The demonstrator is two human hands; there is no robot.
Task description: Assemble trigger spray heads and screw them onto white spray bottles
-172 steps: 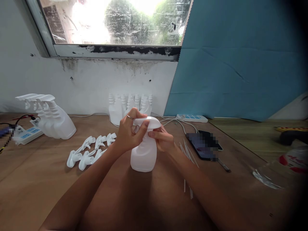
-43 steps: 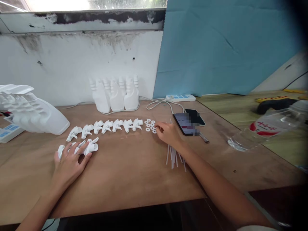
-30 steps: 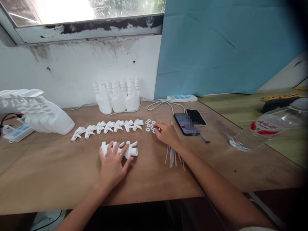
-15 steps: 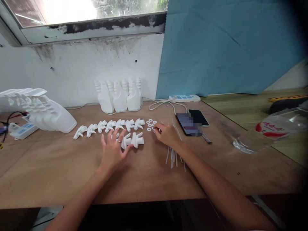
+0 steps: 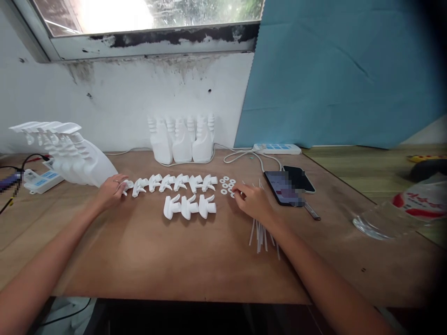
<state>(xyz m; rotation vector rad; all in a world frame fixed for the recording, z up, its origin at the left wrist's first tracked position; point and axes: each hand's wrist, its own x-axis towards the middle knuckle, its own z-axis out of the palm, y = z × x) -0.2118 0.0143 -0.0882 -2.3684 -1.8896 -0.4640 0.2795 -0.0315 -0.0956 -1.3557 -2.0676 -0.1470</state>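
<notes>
Brown tabletop [image 5: 146,270]: we have it spread before us, its far edge against a white wall [image 5: 122,107].
Spray heads [image 5: 189,208]: ten white ones lie on our tabletop, seven in a back row and three, closely spaced, in front of that row's right half.
Our left hand [image 5: 113,190]: fingers bent over the leftmost head of the back row, touching it; we cannot tell how firmly it is gripped.
Our right hand [image 5: 253,199]: fingers curled, thumb near the index finger, tips at the rings; we cannot tell whether one is pinched.
White rings [image 5: 224,191]: a small cluster just beyond the back row's right end.
Thin tubes [image 5: 259,235]: a loose bundle, partly hidden under our right forearm.
Phones [image 5: 279,184]: two, side by side, right of our right hand, a slim metal tool [image 5: 312,211] near them.
Bare bottles [image 5: 182,144]: grouped by the wall, without heads.
Topped bottles [image 5: 80,156]: at our left, heads on, near a power strip [image 5: 45,181].
Clear bottle [image 5: 401,214]: far right, red-and-white label.
</notes>
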